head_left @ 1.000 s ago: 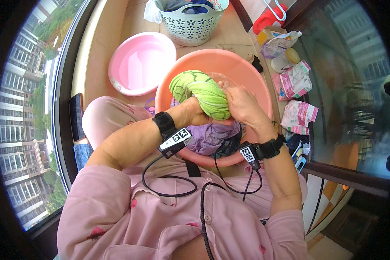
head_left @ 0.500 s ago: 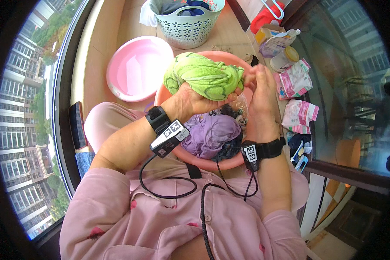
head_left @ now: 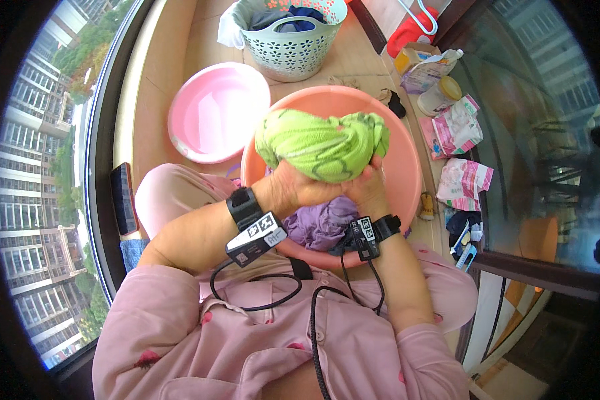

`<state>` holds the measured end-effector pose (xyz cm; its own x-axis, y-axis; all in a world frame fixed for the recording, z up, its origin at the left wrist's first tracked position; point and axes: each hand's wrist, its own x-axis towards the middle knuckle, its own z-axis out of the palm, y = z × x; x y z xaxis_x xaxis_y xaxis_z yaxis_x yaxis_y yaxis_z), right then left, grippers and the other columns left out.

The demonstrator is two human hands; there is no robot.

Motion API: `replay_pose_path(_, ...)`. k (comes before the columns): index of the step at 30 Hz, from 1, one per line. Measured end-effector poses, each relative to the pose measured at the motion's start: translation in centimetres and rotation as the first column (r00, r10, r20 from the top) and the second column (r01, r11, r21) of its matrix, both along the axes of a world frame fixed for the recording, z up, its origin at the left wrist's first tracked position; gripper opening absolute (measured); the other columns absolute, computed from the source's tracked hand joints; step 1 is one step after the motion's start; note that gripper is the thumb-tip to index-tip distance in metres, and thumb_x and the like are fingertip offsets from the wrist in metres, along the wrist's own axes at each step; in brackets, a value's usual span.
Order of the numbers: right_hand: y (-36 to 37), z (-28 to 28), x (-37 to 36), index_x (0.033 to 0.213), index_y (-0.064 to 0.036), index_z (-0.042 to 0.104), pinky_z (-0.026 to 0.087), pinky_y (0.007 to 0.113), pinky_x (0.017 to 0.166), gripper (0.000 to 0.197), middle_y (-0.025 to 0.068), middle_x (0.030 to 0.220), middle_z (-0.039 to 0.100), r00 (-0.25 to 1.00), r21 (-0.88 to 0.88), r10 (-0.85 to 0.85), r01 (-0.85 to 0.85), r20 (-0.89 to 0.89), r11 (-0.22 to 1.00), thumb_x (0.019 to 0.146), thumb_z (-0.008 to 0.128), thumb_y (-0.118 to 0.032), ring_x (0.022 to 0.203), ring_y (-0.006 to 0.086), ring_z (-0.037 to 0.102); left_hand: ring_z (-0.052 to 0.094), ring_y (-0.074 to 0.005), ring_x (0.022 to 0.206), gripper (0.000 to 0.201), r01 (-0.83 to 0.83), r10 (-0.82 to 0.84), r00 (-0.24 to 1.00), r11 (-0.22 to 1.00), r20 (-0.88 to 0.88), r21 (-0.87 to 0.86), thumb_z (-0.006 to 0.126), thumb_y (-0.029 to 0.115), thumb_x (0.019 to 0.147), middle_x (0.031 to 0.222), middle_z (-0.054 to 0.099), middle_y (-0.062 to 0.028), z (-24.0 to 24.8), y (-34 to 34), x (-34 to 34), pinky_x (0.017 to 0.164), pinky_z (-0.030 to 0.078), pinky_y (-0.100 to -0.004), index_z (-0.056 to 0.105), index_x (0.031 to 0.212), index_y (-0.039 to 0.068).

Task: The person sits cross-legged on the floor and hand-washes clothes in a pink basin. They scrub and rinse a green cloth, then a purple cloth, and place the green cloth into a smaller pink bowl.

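While hands (head_left: 303,189) (head_left: 368,189) hold green cloth (head_left: 327,147), bare basin rim (head_left: 417,157) curves rightward.

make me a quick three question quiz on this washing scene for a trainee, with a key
1. Multiple choice: what are the left hand and right hand gripping over the orange basin?
a) a clothes hanger
b) a green cloth
c) a plastic bag

2. True or false: the pink basin stands to the left of the orange basin.

3. Short answer: what colour is the bunched cloth lying in the orange basin, just below the hands in the picture?

Key
1. b
2. True
3. Purple
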<state>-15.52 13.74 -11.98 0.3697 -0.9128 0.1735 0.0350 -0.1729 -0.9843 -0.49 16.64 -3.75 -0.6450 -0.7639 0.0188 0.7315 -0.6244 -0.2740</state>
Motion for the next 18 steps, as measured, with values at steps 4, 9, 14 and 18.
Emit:
replay_pose_path(4, -0.3, 0.1, -0.3, 0.135, -0.0040, 0.050, 0.051, 0.045, 0.102, 0.067, 0.0162, 0.134, 0.057, 0.747, 0.321, 0.036, -0.328, 0.663, 0.889, 0.093, 0.059, -0.055, 0.121, 0.0304, 0.058, 0.051, -0.0476, 0.123, 0.046, 0.027, -0.032, 0.987, 0.999, 0.156, 0.033, 0.047, 0.041, 0.100, 0.138, 0.056, -0.0155, -1.6, 1.5, 0.1, 0.099, 0.047, -0.0562, 0.057, 0.133, 0.010)
replay_pose_path(9, -3.2, -0.1, -0.7, 0.127, -0.0009, 0.055, 0.055, 0.045, 0.093, 0.061, 0.0144, 0.125, 0.060, 0.518, 0.374, -0.028, -0.576, 0.855, 0.727, 0.095, 0.057, -0.053, 0.116, 0.0308, 0.057, 0.055, -0.0464, 0.120, 0.051, 0.077, -0.033, 0.957, 0.987, 0.288, -0.144, 0.049, 0.033, 0.101, 0.133, 0.056, -0.0249, -4.6, 2.0, 0.5, 0.096, 0.051, -0.0554, 0.050, 0.138, -0.001)
replay_pose_path(14, -5.1, -0.2, -1.6, 0.118, -0.0027, 0.057, 0.059, 0.041, 0.076, 0.035, 0.0097, 0.101, 0.064, 0.734, 0.519, -0.083, -0.391, 0.675, 0.760, 0.099, 0.058, -0.032, 0.094, 0.0251, 0.065, 0.064, -0.0444, 0.100, 0.047, 0.198, -0.165, 0.934, 0.977, 0.317, -0.076, 0.047, 0.033, 0.101, 0.121, 0.062, -0.0288, -7.7, 0.9, 1.1, 0.079, 0.055, -0.0489, 0.054, 0.131, -0.002)
replay_pose_path(18, -5.5, 0.7, -1.7, 0.117, -0.0038, 0.056, 0.059, 0.036, 0.070, 0.025, 0.0073, 0.101, 0.064, 0.883, 0.550, -0.123, -0.168, 0.453, 0.818, 0.094, 0.061, -0.007, 0.082, 0.0198, 0.066, 0.068, -0.0374, 0.093, 0.044, 0.268, -0.181, 0.890, 0.950, 0.418, -0.161, 0.047, 0.035, 0.101, 0.114, 0.067, -0.0230, -9.3, 0.0, 0.8, 0.078, 0.056, -0.0436, 0.059, 0.125, -0.001)
